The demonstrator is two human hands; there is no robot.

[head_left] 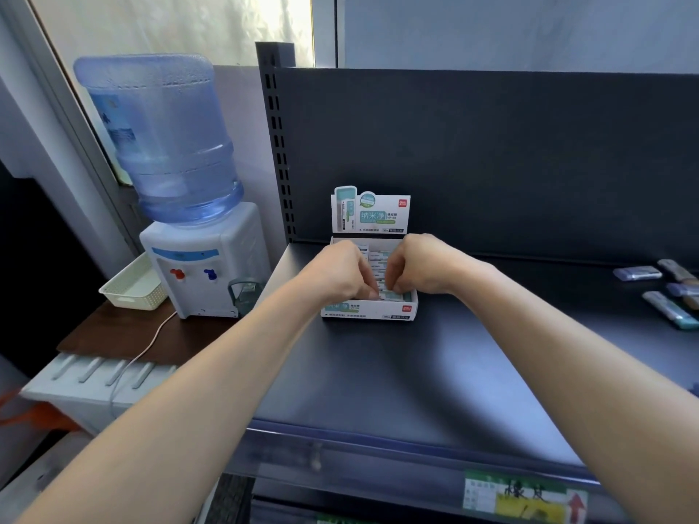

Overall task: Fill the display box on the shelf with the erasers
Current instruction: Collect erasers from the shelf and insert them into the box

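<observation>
A label strip [525, 499] in green and yellow, with a red arrow, is seen on the front edge of the shelf [397, 376] nearest the camera. The shelf surface is dark, smooth and faintly glossy, with light reflected across it. Both bare forearms are stretched out over it. The left hand [340, 272] and right hand [420, 264] are held close together above the display box [372, 310], fingers curled down into it; both sets of fingertips appear pinched on the erasers [382, 266] near the box's front, though what exactly is gripped cannot be told. The box, white with teal print and a small red logo, stands toward the back of the shelf, its printed lid flap [372, 213] raised upright against the dark back panel [491, 153]. Rows of white-and-teal erasers are packed inside. Several loose erasers [665, 293] lie well apart at the far right of the shelf. To the left, a water dispenser [204, 266] with a blue bottle [162, 138] stands on a brown table [121, 334], a pale basket [132, 287] beside it. A bright curtained window [181, 24] is noted behind.
</observation>
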